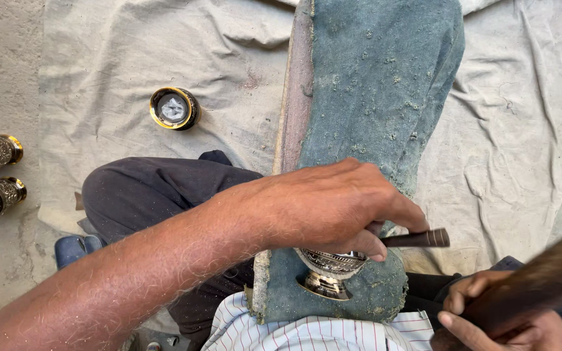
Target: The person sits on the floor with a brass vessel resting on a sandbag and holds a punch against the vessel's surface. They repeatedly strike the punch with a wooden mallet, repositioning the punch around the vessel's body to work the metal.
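Silver engraved cup (pixel 330 270) sits under the left hand's (pixel 333 205) curled fingers, propped against a blue felt-covered board (pixel 372 97). Those fingers pinch a dark ribbed punch (pixel 417 238) lying just above the cup's rim. Lower right, the right hand (pixel 502 318) is wrapped tightly around a blurred wooden mallet handle (pixel 541 276).

left hand (pixel 339 205): pins engraved metal cup (pixel 332 270), grips dark punch (pixel 417 238)
right hand (pixel 499 318): near right, grasps blurred wooden handle (pixel 541 279)
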The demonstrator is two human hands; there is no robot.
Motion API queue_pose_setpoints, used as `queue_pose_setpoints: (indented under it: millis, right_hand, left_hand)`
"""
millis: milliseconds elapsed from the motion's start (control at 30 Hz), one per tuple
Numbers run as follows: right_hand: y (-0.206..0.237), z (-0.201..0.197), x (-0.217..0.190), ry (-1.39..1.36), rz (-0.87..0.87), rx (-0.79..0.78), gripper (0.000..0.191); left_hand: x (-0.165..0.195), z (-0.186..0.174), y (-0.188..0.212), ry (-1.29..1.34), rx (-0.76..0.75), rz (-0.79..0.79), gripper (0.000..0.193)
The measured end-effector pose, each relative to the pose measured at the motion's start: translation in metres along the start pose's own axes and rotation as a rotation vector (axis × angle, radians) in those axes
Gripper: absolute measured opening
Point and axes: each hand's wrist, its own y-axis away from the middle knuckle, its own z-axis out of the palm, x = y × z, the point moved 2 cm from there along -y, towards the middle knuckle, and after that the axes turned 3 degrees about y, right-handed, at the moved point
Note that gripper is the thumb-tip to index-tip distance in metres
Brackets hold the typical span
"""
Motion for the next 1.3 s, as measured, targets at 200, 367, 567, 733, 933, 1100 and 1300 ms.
queue_pose_setpoints:
  millis: [200, 367, 567, 733, 933, 1100, 1300]
  right_hand:
    - [0.010, -0.052, 0.036, 0.872, 0.096, 0.204, 0.052]
    - [0.007, -0.059, 0.018, 0.896, -0.167, 0.267, 0.041]
    - [0.015, -0.021, -0.021, 0.966, -0.312, 0.265, 0.030]
    - [-0.028, -0.041, -0.031, 0.066, -0.040, 0.030, 0.033]
    - [-0.031, -0.066, -0.043, 1.109, 0.018, 0.299, 0.056]
    - [-0.048, -0.090, -0.042, 0.997, -0.213, 0.000, 0.039]
    - [-0.069, -0.089, -0.049, 0.995, -0.015, 0.163, 0.024]
  left_hand:
    - [0.006, -0.002, -0.005, -0.016, -0.069, 0.104, 0.052]
    - [0.002, -0.007, 0.000, 0.115, -0.163, 0.028, 0.045]
    - [0.001, -0.002, 0.008, 0.074, 0.056, 0.103, 0.049]
    - [-0.003, 0.001, 0.017, 0.091, 0.136, -0.015, 0.049]
    - [-0.001, 0.004, 0.029, 0.129, 0.283, -0.070, 0.042]
    - [0.001, 0.006, 0.040, 0.161, 0.375, -0.182, 0.040]
    - [0.004, 0.025, 0.059, 0.275, 0.704, -0.321, 0.026]
